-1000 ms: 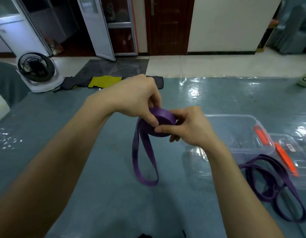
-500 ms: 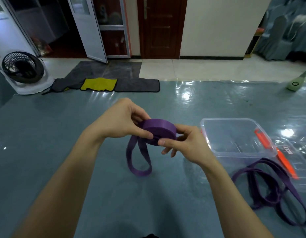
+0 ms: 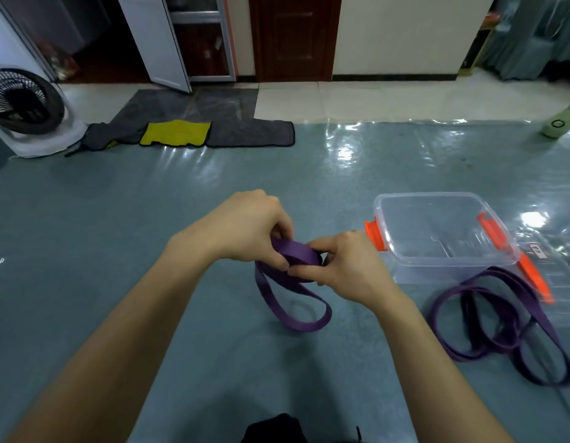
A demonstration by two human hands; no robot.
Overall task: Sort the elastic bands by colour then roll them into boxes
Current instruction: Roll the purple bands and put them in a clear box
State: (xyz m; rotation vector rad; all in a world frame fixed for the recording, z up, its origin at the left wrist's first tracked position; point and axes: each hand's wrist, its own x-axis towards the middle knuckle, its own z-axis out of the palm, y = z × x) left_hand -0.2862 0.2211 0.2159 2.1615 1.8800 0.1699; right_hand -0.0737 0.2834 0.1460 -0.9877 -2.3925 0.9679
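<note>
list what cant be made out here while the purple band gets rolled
Head view:
1. Roll core of the purple band: covered by the left hand and right hand.
2. Loose purple bands: overlapping, count unclear.
3. Lid label: too small to read.
4. Dark object: cut by the bottom edge.

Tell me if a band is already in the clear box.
No, the box is bare inside; the left hand and right hand grip one band, and loose bands lie outside it.
</note>
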